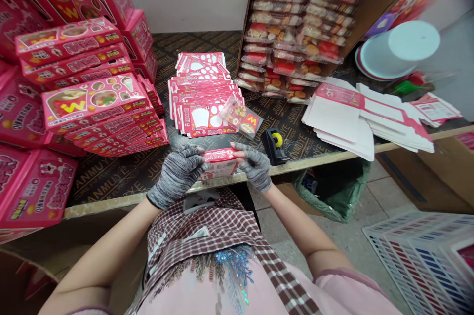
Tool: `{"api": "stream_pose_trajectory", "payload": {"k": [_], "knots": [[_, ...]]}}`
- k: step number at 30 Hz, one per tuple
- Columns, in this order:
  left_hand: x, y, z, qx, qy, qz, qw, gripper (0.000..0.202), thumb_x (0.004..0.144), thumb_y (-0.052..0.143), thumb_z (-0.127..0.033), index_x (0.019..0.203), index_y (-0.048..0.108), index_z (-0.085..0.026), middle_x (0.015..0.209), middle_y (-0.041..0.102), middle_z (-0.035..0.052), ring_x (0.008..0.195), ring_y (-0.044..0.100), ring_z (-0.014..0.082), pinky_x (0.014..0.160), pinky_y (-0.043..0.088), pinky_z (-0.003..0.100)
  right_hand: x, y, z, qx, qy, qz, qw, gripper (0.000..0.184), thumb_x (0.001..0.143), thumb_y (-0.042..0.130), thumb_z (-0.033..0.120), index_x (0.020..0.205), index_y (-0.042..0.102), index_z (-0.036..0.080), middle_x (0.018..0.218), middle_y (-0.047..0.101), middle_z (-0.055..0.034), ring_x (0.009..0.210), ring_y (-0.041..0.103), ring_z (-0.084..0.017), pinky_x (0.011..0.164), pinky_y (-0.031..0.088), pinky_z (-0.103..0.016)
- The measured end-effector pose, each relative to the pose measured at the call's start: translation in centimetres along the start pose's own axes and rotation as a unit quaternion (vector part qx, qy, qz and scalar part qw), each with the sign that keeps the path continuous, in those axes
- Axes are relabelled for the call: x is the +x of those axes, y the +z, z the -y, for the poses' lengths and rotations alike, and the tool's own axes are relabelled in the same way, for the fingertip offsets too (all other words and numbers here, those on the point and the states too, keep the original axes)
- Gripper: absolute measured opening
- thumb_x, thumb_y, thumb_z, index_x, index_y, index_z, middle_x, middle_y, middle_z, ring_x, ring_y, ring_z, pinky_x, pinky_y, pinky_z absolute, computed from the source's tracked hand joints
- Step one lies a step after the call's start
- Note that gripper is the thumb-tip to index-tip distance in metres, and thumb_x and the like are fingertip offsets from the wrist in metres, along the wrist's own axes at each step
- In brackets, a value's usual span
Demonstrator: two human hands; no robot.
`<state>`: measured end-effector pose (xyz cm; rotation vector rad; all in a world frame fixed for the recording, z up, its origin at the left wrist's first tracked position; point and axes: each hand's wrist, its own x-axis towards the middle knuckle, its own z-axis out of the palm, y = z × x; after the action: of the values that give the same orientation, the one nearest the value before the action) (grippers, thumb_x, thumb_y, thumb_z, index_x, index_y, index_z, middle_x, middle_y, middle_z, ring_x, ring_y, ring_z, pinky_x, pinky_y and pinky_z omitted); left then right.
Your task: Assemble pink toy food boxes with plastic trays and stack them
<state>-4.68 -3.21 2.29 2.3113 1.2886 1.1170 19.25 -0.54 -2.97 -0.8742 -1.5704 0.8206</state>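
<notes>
A small pink and white printed box (pixel 219 163) is held between my two hands at the front edge of the table. My left hand (pixel 180 173), in a grey knit glove, has its fingers closed on the box's left end. On the other end are the bare fingertips of my right hand (pixel 253 163), whose glove leaves them uncovered. Just beyond lies a spread stack of flat pink box cards (pixel 200 115). A clear packet of toy food pieces (pixel 241 116) rests on that stack. Right of my right hand stands a black tape dispenser (pixel 274 147) with a yellow core.
Finished-looking pink boxes (pixel 96 100) are piled high on the left. A carton (pixel 247 14) holds many clear packets (pixel 292 38) at the back. White-backed flat cards (pixel 340 122) lie on the right, near a pale bucket (pixel 398 51). Below hangs a green-lined bin (pixel 333 191).
</notes>
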Motion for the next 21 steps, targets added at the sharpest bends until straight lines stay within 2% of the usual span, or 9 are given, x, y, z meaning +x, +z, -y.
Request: {"api": "stream_pose_trajectory", "payload": {"k": [3,5,7,9,12,14,16,18,21], "knots": [[1.6,0.8,-0.4,-0.045,-0.016,0.071,0.996,0.013,0.085,0.064,-0.026,0.079,0.073,-0.018,0.087,0.075,0.0085,0.078,0.069,0.0217,0.075,0.060,0.038,-1.4,-0.2,0.2,-0.037,-0.036,-0.004,0.999,0.015,0.089,0.066,0.036,0.092,0.079,0.029,0.113,0.078,-0.0055,0.112,0.071,-0.025,0.104,0.054,-0.046],[2.6,1.4,-0.4,-0.084,-0.024,0.096,0.992,0.013,0.083,0.064,-0.023,0.089,0.074,-0.018,0.086,0.074,0.0066,0.077,0.068,0.0212,0.075,0.060,0.038,-1.5,-1.6,0.0,-0.062,-0.040,-0.016,0.997,0.017,0.089,0.066,0.038,0.096,0.078,0.029,0.117,0.076,-0.0059,0.116,0.069,-0.025,0.107,0.051,-0.046],[3.2,2.0,0.1,-0.108,-0.027,0.089,0.990,0.024,0.083,0.063,-0.023,0.105,0.072,-0.019,0.095,0.075,0.0070,0.085,0.070,0.0228,0.081,0.060,0.040,-1.5,-4.3,-1.0,-0.095,-0.015,-0.084,0.992,0.022,0.089,0.065,0.040,0.105,0.076,0.028,0.123,0.073,-0.0064,0.119,0.066,-0.025,0.110,0.048,-0.046],[3.3,2.3,1.0,-0.099,-0.012,0.070,0.993,0.032,0.085,0.062,-0.025,0.116,0.069,-0.021,0.103,0.075,0.0088,0.092,0.071,0.0254,0.086,0.060,0.043,-1.7,-8.1,-2.9,-0.149,0.029,-0.190,0.970,0.025,0.090,0.062,0.038,0.109,0.073,0.026,0.124,0.071,-0.0075,0.120,0.065,-0.024,0.111,0.045,-0.047],[2.9,2.6,2.2,-0.035,0.035,0.054,0.997,0.035,0.086,0.059,-0.026,0.119,0.070,-0.024,0.105,0.075,0.0100,0.091,0.070,0.0286,0.090,0.059,0.048,-2.6,-14.0,-6.8,-0.248,0.105,-0.296,0.917,0.022,0.085,0.062,0.038,0.094,0.073,0.021,0.112,0.073,-0.0092,0.114,0.064,-0.025,0.111,0.042,-0.050],[2.6,2.9,2.4,0.011,0.054,0.041,0.998,0.037,0.086,0.056,-0.024,0.121,0.069,-0.025,0.106,0.074,0.0096,0.091,0.070,0.0302,0.092,0.058,0.049,-3.4,-16.4,-9.1,-0.278,0.165,-0.260,0.910,0.019,0.077,0.069,0.040,0.081,0.071,0.021,0.099,0.074,-0.0083,0.108,0.064,-0.026,0.111,0.041,-0.051],[2.2,3.3,2.1,0.053,0.056,0.021,0.997,0.039,0.087,0.052,-0.020,0.121,0.069,-0.024,0.109,0.074,0.0084,0.095,0.069,0.0308,0.094,0.055,0.049,-3.8,-17.4,-10.7,-0.277,0.208,-0.193,0.918,0.020,0.070,0.075,0.041,0.073,0.070,0.022,0.089,0.074,-0.0066,0.106,0.064,-0.027,0.109,0.041,-0.051],[1.6,3.9,1.5,0.098,0.052,0.011,0.994,0.039,0.087,0.050,-0.017,0.120,0.070,-0.024,0.109,0.074,0.0081,0.097,0.068,0.0306,0.093,0.054,0.048,-3.8,-17.2,-11.6,-0.263,0.224,-0.148,0.927,0.021,0.066,0.078,0.041,0.067,0.069,0.022,0.082,0.074,-0.0053,0.104,0.065,-0.028,0.106,0.043,-0.049],[0.4,4.8,0.7,0.179,0.041,0.023,0.983,0.040,0.087,0.049,-0.014,0.120,0.069,-0.022,0.113,0.073,0.0120,0.099,0.068,0.0313,0.089,0.054,0.047,-3.2,-16.4,-12.0,-0.253,0.223,-0.140,0.931,0.022,0.063,0.079,0.040,0.059,0.067,0.022,0.079,0.073,-0.0060,0.101,0.066,-0.028,0.102,0.046,-0.048]]}}
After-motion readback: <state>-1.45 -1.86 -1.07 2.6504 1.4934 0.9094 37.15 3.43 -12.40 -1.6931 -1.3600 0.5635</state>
